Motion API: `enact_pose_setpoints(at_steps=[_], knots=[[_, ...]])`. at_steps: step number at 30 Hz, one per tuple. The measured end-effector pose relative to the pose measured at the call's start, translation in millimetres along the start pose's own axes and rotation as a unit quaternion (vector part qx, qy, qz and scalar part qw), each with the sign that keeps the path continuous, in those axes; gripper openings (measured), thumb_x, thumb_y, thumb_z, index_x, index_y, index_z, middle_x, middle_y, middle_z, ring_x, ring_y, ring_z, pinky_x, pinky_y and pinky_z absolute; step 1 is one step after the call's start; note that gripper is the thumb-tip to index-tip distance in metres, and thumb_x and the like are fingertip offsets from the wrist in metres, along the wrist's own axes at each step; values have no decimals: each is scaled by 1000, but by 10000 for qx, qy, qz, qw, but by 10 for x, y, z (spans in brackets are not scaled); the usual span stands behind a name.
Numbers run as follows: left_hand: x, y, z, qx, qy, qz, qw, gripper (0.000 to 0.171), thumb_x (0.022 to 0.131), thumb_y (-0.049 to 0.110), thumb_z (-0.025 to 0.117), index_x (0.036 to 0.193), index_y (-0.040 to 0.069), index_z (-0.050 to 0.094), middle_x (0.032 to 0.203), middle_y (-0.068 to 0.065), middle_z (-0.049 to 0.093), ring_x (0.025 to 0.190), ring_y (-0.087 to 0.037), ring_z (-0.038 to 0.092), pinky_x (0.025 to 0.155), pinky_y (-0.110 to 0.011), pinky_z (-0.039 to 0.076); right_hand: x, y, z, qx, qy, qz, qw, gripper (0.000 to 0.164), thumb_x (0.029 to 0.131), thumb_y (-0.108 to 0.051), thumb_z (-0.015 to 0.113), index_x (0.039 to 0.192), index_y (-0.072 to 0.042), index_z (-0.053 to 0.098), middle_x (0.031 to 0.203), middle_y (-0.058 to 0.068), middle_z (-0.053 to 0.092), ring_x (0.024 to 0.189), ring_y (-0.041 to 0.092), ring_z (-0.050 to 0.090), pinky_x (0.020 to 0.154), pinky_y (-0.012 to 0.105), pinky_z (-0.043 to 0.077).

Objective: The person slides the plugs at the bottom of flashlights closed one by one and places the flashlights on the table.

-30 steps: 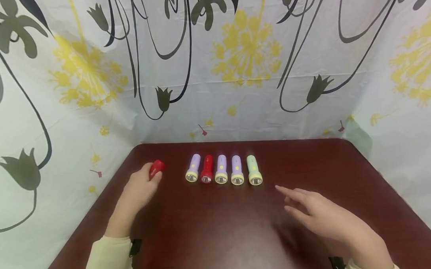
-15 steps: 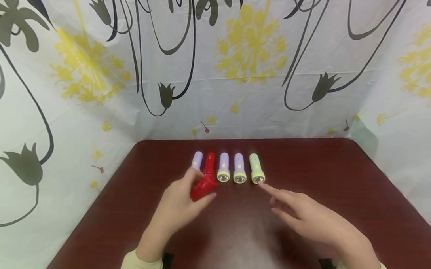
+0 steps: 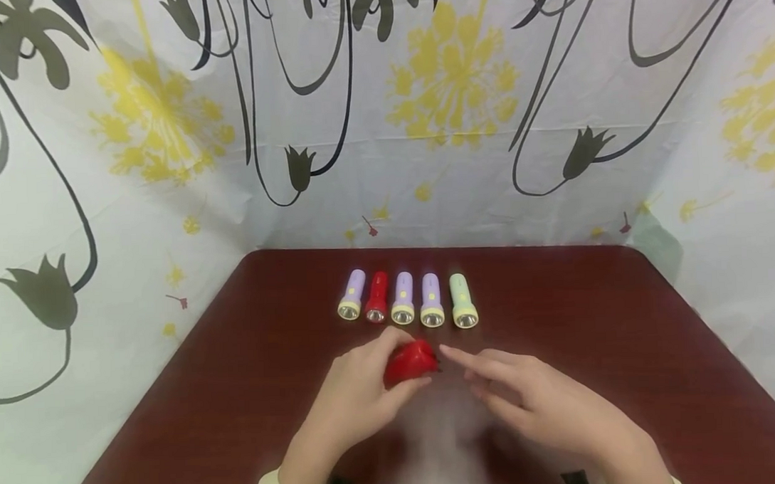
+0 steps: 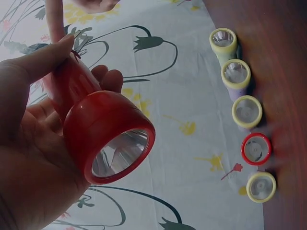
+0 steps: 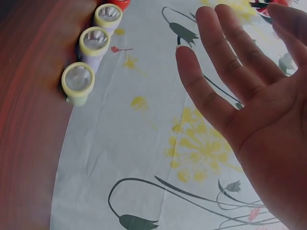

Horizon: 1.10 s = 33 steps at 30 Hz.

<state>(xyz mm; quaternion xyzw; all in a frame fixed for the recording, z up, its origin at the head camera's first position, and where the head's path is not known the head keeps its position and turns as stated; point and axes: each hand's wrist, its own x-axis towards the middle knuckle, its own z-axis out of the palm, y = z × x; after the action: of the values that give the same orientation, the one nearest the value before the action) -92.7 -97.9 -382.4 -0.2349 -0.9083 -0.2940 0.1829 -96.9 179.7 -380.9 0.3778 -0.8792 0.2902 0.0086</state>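
My left hand [image 3: 354,389] grips a red flashlight [image 3: 409,362] above the middle of the table. Its clear lens and wide red head [image 4: 108,134] face the camera in the left wrist view, the thumb lying along the body. Close to the flashlight's tail end is my right hand [image 3: 540,393], fingers extended and holding nothing. Beyond both hands lies a row of flashlights, lenses towards me: a lavender one [image 3: 352,294] at the left end, a red one [image 3: 376,297], two more lavender ones [image 3: 403,298], and a pale green one [image 3: 463,300] at the right end.
The dark red-brown table [image 3: 556,293] has rounded far corners. A white cloth [image 3: 475,196] with yellow and grey flower prints hangs behind it and along both sides.
My left hand has carried the red flashlight from the table's left side to the middle, nearer me. My right hand has shifted left towards it. The row stays in place.
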Motion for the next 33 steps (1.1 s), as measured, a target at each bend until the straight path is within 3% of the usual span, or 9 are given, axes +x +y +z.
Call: enact_pose_setpoints(at_steps=[7, 15, 23, 33], knots=[[-2, 14, -33, -28, 104, 104, 9999, 47, 85, 33, 92, 122, 22, 65, 97, 8, 78, 81, -3, 69, 73, -25, 60, 13, -26, 22, -187, 143, -451, 9987, 64, 102, -15, 71, 157, -40, 50, 107, -21, 64, 90, -7, 57, 75, 22, 56], [0, 23, -26, -196, -87, 139, 9997, 44, 88, 35, 89, 123, 22, 66, 98, 9, 77, 81, -3, 68, 72, -24, 59, -1, -25, 17, -236, 75, -333, 9991, 64, 101, -14, 72, 156, -40, 51, 109, -21, 64, 90, -7, 56, 73, 21, 55], [12, 6, -13, -24, 12, 583, 9983, 42, 90, 36, 86, 124, 20, 66, 100, 10, 74, 81, -5, 66, 72, -24, 59, 3, -26, 73, -406, 416, -758, 9954, 63, 98, -8, 73, 154, -33, 56, 106, -18, 65, 85, -8, 54, 71, 14, 51], [-9, 6, -19, 64, -335, 655, 9973, 35, 92, 34, 83, 118, 21, 65, 94, 12, 71, 76, -3, 61, 68, -21, 54, -6, -97, 167, -457, 355, -798, 9951, 59, 101, -9, 70, 155, -29, 56, 110, -20, 64, 88, -8, 55, 74, 12, 49]])
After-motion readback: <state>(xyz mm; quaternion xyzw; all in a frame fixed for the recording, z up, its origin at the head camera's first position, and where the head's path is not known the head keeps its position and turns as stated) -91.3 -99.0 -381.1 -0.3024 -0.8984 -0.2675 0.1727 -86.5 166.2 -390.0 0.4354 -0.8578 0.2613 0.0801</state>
